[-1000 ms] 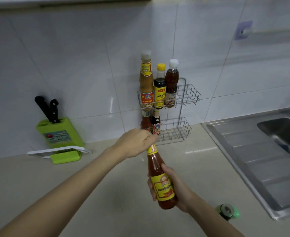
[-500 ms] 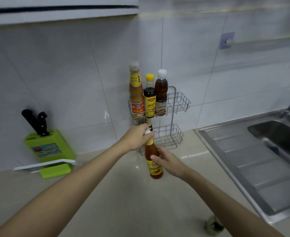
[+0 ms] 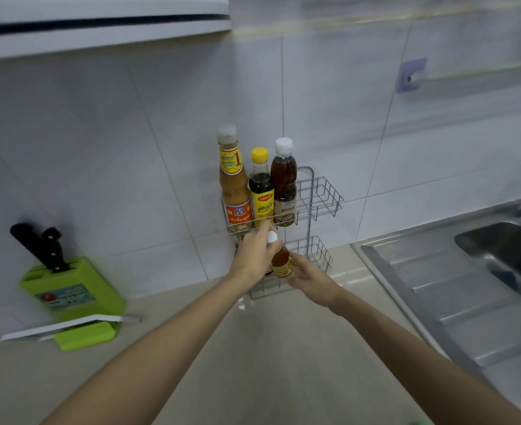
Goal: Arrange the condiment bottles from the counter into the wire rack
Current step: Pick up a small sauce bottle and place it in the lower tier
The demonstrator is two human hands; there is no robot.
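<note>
A two-tier wire rack (image 3: 323, 194) stands against the tiled wall. Its upper shelf holds three bottles: a tall tan sauce bottle (image 3: 234, 182), a dark bottle with a yellow cap (image 3: 261, 188) and a brown bottle with a white cap (image 3: 283, 179). A red chili sauce bottle (image 3: 281, 259) with a yellow label and white cap sits at the lower shelf, held by both hands. My left hand (image 3: 254, 256) grips its neck and cap. My right hand (image 3: 309, 276) holds its lower body. Other bottles on the lower shelf are hidden behind my left hand.
A green knife block (image 3: 69, 289) with two black-handled knives stands at the left, with a white board (image 3: 69, 325) in a green stand before it. A steel sink (image 3: 467, 286) with a drainboard fills the right. A cabinet edge (image 3: 99, 26) hangs above.
Both hands carried the red chili sauce bottle forward from over the counter into the rack's lower shelf. The view has tilted up, and the green item near my right arm has left the frame.
</note>
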